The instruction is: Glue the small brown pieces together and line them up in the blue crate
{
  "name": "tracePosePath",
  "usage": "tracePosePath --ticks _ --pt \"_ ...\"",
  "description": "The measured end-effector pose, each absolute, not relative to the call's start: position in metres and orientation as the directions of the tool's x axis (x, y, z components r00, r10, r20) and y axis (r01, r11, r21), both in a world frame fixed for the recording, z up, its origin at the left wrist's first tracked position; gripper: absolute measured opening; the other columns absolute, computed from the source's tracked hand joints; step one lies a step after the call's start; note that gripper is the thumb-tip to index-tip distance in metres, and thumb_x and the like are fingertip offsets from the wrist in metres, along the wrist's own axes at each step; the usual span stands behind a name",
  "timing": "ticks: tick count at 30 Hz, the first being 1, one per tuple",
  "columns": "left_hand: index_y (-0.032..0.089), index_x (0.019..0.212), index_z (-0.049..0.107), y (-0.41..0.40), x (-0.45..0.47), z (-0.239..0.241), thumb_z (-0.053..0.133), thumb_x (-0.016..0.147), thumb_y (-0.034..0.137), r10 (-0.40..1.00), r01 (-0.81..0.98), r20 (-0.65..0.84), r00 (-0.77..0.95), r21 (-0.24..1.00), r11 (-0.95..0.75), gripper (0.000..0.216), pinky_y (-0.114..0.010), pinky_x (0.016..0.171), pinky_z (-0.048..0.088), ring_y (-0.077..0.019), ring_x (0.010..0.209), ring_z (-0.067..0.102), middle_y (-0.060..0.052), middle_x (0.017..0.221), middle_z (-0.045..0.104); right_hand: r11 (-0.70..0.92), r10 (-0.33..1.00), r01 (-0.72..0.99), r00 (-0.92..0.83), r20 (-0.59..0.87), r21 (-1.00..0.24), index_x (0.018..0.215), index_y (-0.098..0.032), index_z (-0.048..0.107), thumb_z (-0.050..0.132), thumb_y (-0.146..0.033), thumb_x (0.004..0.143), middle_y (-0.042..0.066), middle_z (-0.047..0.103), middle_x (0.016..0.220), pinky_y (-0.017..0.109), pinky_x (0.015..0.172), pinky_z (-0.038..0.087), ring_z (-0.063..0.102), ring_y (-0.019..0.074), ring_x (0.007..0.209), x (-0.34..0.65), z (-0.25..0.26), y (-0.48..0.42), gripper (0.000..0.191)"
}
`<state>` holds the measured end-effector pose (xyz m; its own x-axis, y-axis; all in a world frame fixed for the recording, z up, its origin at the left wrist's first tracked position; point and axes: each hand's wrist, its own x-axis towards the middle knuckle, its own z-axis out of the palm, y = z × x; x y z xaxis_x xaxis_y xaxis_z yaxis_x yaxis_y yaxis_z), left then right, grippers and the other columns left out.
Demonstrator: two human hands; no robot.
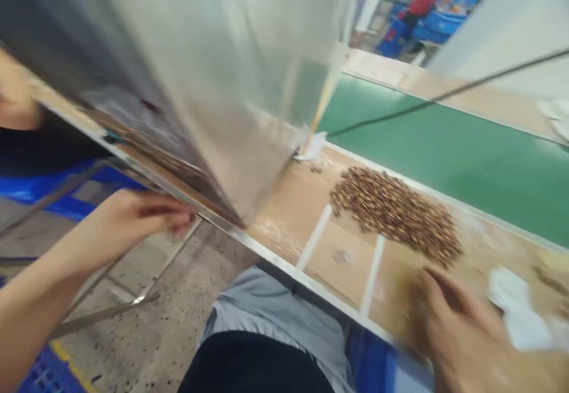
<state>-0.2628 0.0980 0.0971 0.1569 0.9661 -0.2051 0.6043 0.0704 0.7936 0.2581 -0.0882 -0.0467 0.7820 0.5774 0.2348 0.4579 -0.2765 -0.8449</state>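
Observation:
My left hand [142,218] is at the lower left, its fingertips close to the front edge of the workbench [271,256]. Its fingers are drawn together, and whatever they may hold is hidden. My right hand [471,328] is over the bench at the lower right, blurred by motion. Just beyond it lies a pile of small brown, nut-like pieces [395,212], which spreads along the bench beside the green belt [448,150]. The right fingertips are smeared, so I cannot make out whether they hold anything.
A tall, shiny sheet-like panel [249,96] stands across the bench at the left. White strips [373,274] divide the bench front. Crumpled white paper [518,307] lies at right. A dark cable [431,102] crosses the belt. Another person's arm [18,93] shows at far left.

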Motion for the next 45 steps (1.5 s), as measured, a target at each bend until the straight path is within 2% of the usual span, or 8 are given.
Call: tracePosePath --ticks 5,9,13,19,29,38,42,45 --pt "0.022 0.095 0.098 0.019 -0.178 0.018 0.105 0.088 0.042 0.733 0.155 -0.518 0.440 0.848 0.506 0.022 -0.027 0.076 0.073 -0.0227 0.078 0.089 -0.010 0.090 0.093 -0.148 0.595 0.155 0.803 0.037 -0.977 0.107 -0.024 0.093 0.108 -0.053 0.084 0.009 0.091 0.106 0.043 0.092 0.070 0.085 0.0274 0.094 0.211 -0.021 -0.107 0.040" --pt "0.020 0.087 0.093 -0.008 -0.082 -0.002 0.117 0.073 0.045 0.615 -0.204 -0.587 0.527 0.615 0.762 0.037 -0.021 0.063 0.069 -0.0197 0.074 0.087 -0.012 0.095 0.093 -0.123 0.818 -0.162 0.543 -0.193 -0.979 0.099 -0.028 0.093 0.109 -0.047 0.088 0.005 0.090 0.101 0.035 0.087 0.070 0.083 0.0212 0.089 0.159 0.004 -0.106 0.028" --pt "0.018 0.088 0.092 -0.013 -0.053 -0.005 0.118 0.073 0.042 0.552 -0.233 -0.602 0.577 0.527 0.818 0.039 -0.018 0.060 0.067 -0.0193 0.077 0.088 -0.009 0.097 0.092 -0.222 0.876 -0.347 0.340 -0.342 -0.911 0.099 -0.029 0.093 0.107 -0.047 0.092 0.004 0.089 0.106 0.032 0.092 0.070 0.083 0.0207 0.097 0.141 0.013 -0.110 0.024" --pt "0.016 0.085 0.088 -0.017 -0.056 -0.004 0.114 0.080 0.042 0.557 -0.158 -0.585 0.590 0.593 0.790 0.037 -0.020 0.063 0.068 -0.0209 0.080 0.088 -0.008 0.084 0.088 -0.319 0.891 -0.422 0.171 -0.420 -0.849 0.100 -0.029 0.093 0.105 -0.043 0.095 0.004 0.089 0.117 0.034 0.096 0.070 0.082 0.0208 0.101 0.144 0.009 -0.106 0.020" --pt "0.015 0.088 0.091 -0.014 -0.057 -0.008 0.111 0.084 0.047 0.456 -0.094 -0.586 0.669 0.542 0.835 0.038 -0.022 0.066 0.069 -0.0220 0.081 0.089 -0.011 0.088 0.090 -0.384 0.876 -0.386 0.135 -0.463 -0.839 0.099 -0.026 0.092 0.106 -0.048 0.093 0.005 0.088 0.096 0.033 0.084 0.068 0.078 0.0185 0.083 0.149 0.006 -0.104 0.027" --pt "0.015 0.093 0.091 -0.010 -0.059 -0.019 0.113 0.084 0.035 0.409 -0.140 -0.616 0.674 0.438 0.888 0.031 -0.020 0.072 0.069 -0.0159 0.080 0.084 -0.011 0.098 0.091 -0.245 0.910 -0.222 0.282 -0.302 -0.944 0.098 -0.027 0.092 0.102 -0.041 0.096 0.007 0.091 0.115 0.034 0.082 0.071 0.084 0.0229 0.097 0.166 0.011 -0.107 0.017" --pt "0.019 0.116 0.094 -0.008 -0.061 -0.018 0.109 0.090 0.030 0.398 -0.210 -0.585 0.707 0.364 0.907 0.032 -0.020 0.078 0.069 -0.0146 0.084 0.083 -0.010 0.103 0.090 -0.175 0.761 0.125 0.646 -0.053 -0.977 0.105 -0.026 0.092 0.100 -0.041 0.096 0.006 0.090 0.104 0.037 0.084 0.070 0.082 0.0223 0.087 0.206 -0.005 -0.109 0.019" --pt "0.020 0.117 0.095 -0.006 -0.063 -0.015 0.106 0.094 0.032 0.407 -0.199 -0.539 0.738 0.404 0.893 0.028 -0.021 0.083 0.071 -0.0138 0.085 0.081 -0.009 0.105 0.088 -0.237 0.666 0.516 0.703 0.249 -0.823 0.107 -0.025 0.093 0.094 -0.042 0.101 0.006 0.091 0.104 0.042 0.093 0.068 0.083 0.0256 0.094 0.239 -0.023 -0.109 0.018"
